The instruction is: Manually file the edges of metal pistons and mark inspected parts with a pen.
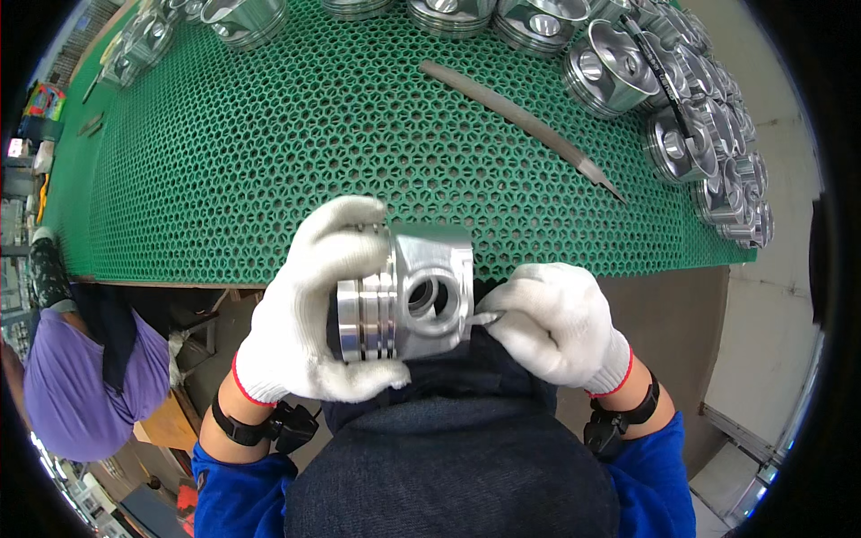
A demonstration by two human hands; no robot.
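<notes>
I see left hand (303,309) gripping engine piston (403,296) near green mat (350,152); right hand (556,327) pinching slim metal tool (487,318) beside pin bore (430,301). If piston rolls, tool could skid, scratching bore.

The right hand (556,327) is hiding the rear of a slim pointed tool (485,318). The left hand (300,309) is covering part of the held piston (435,251). The upper edge is cutting off several standing pistons (451,20); the lower edge is cutting off 2 blue sleeves (655,489).
</notes>
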